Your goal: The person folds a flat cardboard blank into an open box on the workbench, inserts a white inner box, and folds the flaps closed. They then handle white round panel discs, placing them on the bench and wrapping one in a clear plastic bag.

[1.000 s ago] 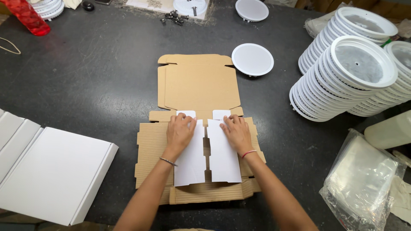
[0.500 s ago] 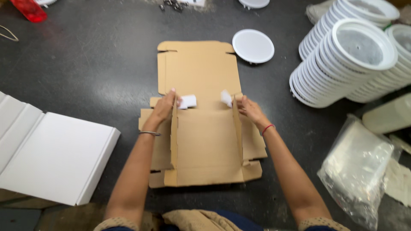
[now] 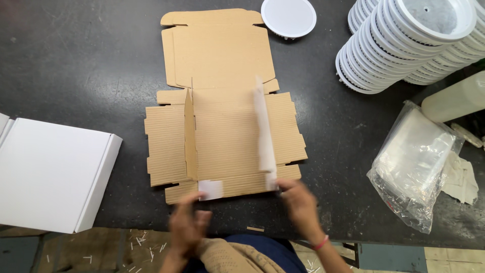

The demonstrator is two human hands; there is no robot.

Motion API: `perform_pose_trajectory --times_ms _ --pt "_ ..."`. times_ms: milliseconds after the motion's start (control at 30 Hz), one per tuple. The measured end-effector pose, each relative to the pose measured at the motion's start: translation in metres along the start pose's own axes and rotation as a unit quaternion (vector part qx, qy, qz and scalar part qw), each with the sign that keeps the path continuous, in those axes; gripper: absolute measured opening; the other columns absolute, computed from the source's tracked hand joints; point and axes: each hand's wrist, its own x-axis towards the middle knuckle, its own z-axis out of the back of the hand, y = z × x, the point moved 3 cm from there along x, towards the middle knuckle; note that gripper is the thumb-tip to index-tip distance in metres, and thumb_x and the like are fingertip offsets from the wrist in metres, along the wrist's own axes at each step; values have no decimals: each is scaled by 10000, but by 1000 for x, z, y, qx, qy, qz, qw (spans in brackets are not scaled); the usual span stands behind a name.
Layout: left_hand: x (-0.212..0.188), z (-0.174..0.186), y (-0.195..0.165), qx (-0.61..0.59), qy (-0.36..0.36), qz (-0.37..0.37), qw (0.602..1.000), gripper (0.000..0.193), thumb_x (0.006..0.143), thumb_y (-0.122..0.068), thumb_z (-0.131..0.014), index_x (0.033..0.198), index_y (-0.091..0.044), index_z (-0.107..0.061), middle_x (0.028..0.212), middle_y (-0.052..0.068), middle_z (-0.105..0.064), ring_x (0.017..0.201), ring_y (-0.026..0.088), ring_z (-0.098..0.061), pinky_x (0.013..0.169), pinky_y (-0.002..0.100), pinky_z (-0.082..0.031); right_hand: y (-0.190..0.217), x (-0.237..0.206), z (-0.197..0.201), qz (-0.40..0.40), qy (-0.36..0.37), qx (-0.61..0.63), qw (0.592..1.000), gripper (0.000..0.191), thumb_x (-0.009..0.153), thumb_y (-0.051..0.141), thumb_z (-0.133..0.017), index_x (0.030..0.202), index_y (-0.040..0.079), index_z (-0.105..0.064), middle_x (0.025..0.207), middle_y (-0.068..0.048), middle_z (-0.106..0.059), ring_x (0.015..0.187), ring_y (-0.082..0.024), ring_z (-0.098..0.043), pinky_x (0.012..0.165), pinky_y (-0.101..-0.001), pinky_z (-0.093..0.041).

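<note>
Here the flat corrugated cardboard box blank (image 3: 222, 111) lies in the middle of the frame on the dark counter (image 3: 76, 65), brown side up, with its two side walls folded upright and its lid panel stretching toward the upper centre. Both hands sit at the blank's near edge, low in the frame, and both are blurred. The left hand (image 3: 188, 225) touches the small white corner tab (image 3: 210, 189) at the lower left of the blank; its fingers seem curled about the tab, though the blur leaves it unclear whether they pinch it or merely rest there. The right hand (image 3: 299, 202) meets the lower end of the right wall (image 3: 264, 131), whose white face shows; whether those fingers grasp it I cannot tell.

A finished white box (image 3: 50, 172) rests at the left edge. A single white round lamp disc (image 3: 288, 17) lies at the top, stacks of the same discs (image 3: 414, 40) fill the upper right, and a heap of clear plastic bags (image 3: 414, 167) lies at right.

As a judgement: the walls stand unsupported, so an uneven pull on one corner could let a wall flop outward or crease the flute off its score line. The blank could also slide toward the counter's edge, since nothing weighs it down.
</note>
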Motion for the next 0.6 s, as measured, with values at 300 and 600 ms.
perform_pose_trajectory --times_ms 300,600 --pt "24 -30 -18 160 90 -93 979 526 857 -180 -690 1335 5 -573 1336 194 -639 1242 379 -624 1004 458 -519 54 -2 -23 131 109 -258 951 312 929 274 -686 1184 97 -714 1224 -57 -710 1186 -256 -626 1093 -441 -416" --pt "63 -19 -24 181 135 123 966 346 1029 -205 -549 1327 -48 -627 1134 157 -738 967 342 -735 794 425 -580 80 7 -42 272 98 -239 927 452 844 162 -708 1262 -2 -652 1299 -168 -654 1246 -331 -585 1081 -456 -411"
